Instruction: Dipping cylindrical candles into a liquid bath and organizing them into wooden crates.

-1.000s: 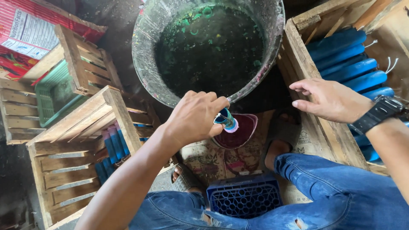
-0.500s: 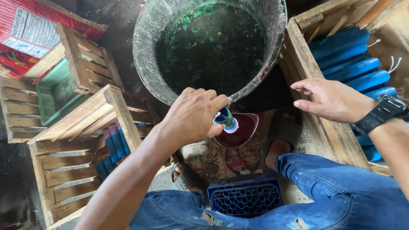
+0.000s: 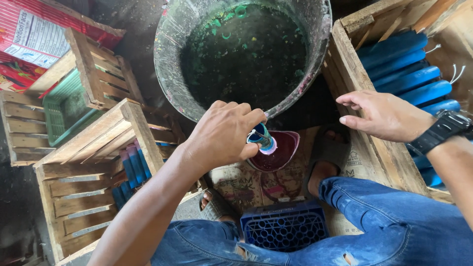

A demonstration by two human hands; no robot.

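My left hand point(image 3: 221, 135) grips a short blue candle point(image 3: 262, 138) with a pale end, held just over a small dark red bowl point(image 3: 281, 152) on the floor. The candle sits at the near rim of a big grey metal basin point(image 3: 167, 64) filled with dark green liquid. My right hand point(image 3: 382, 116), with a black watch on its wrist, hovers with fingers spread over the edge of a wooden crate point(image 3: 354, 88) that holds several long blue candles point(image 3: 409, 69). It holds nothing.
At left, a wooden crate point(image 3: 88, 162) holds blue and purple candles point(image 3: 130, 167). Beyond it a green plastic basket point(image 3: 64, 106) sits in another crate, next to a red printed bag point(image 3: 34, 34). A blue plastic crate point(image 3: 286, 226) stands between my jeans-clad legs and sandalled feet.
Hardly anything moved. My left hand keeps the candle over the red bowl, and my right hand stays over the crate edge.
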